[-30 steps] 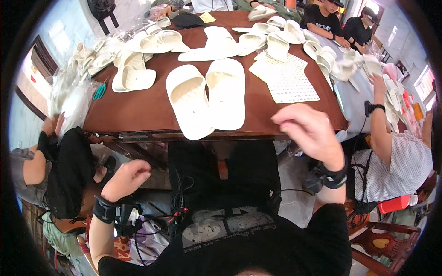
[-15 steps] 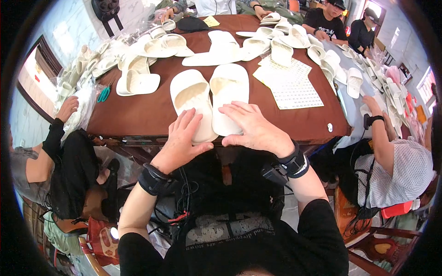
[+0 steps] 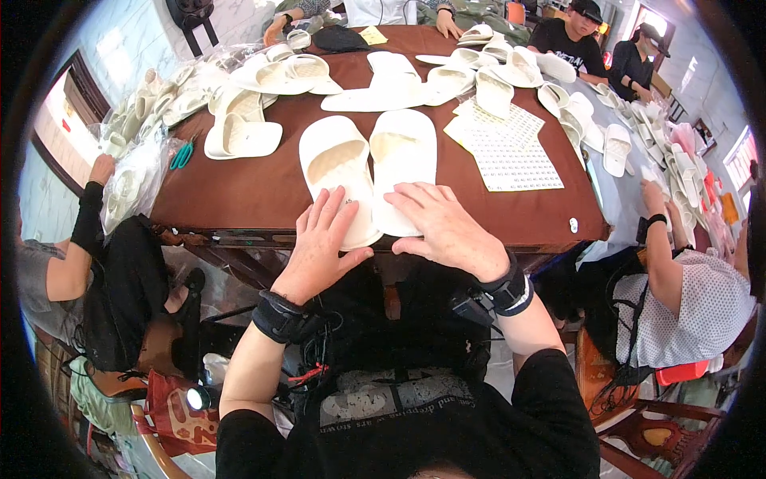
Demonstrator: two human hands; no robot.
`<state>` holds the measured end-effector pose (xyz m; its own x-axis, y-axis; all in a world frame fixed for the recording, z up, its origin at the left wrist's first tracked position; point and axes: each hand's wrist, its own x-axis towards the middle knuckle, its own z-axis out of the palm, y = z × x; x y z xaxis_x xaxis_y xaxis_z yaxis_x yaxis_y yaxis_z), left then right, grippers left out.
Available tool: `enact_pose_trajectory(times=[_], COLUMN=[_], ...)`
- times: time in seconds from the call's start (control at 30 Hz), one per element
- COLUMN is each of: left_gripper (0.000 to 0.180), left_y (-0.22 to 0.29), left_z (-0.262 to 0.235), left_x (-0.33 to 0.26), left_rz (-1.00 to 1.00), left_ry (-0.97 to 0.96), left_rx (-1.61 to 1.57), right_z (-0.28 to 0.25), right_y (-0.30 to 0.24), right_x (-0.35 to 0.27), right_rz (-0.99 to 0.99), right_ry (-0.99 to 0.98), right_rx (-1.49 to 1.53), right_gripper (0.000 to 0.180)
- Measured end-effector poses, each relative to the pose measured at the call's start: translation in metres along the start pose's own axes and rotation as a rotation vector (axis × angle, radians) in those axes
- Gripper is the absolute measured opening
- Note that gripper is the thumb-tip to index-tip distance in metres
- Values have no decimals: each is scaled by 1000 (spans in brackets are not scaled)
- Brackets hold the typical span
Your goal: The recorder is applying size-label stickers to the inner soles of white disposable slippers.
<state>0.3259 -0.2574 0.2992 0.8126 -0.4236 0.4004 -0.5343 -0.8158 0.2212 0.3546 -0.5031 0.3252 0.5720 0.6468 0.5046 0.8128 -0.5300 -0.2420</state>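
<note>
Flat and open, left hand [image 3: 321, 242] lay on left slipper [image 3: 339, 172]; right hand [image 3: 445, 225] on right slipper [image 3: 403, 164], gripping nothing, brown table [image 3: 239, 191].

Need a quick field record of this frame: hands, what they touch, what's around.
left hand: palm down, fingers spread on the heel end of the left white slipper
right hand: flat on the heel end of the right white slipper
slipper pair: side by side, toes pointing away, near the table's front edge
surface: dark brown wooden table
nearby: sticker sheets right of the pair; teal scissors to the left; more white slippers farther back
others: people seated on both sides
wrists: black bands on both
</note>
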Motion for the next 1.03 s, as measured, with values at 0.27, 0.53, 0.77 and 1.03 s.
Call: enact_pose_trajectory(times=[0.27,0.53,0.77,1.03], left_gripper=[73,73,65,36], left_y=[1,5,-2,-19], left_z=[-4,-22,-35,-18], left_x=[1,-21,-43,-51], left_rz=[-26,-7,-87,-634], left_ry=[-22,-37,-8,172], left_rx=[-33,-98,-282,-916], right_z=[-4,-37,-48,-45], right_y=[-6,-20,-8,-12], right_x=[-9,-43,-63,-52], right_rz=[-35,14,68,-1], right_ry=[4,-105,-34,-138], right_rx=[-138,-69,-70,117], right_gripper=[54,55,55,52])
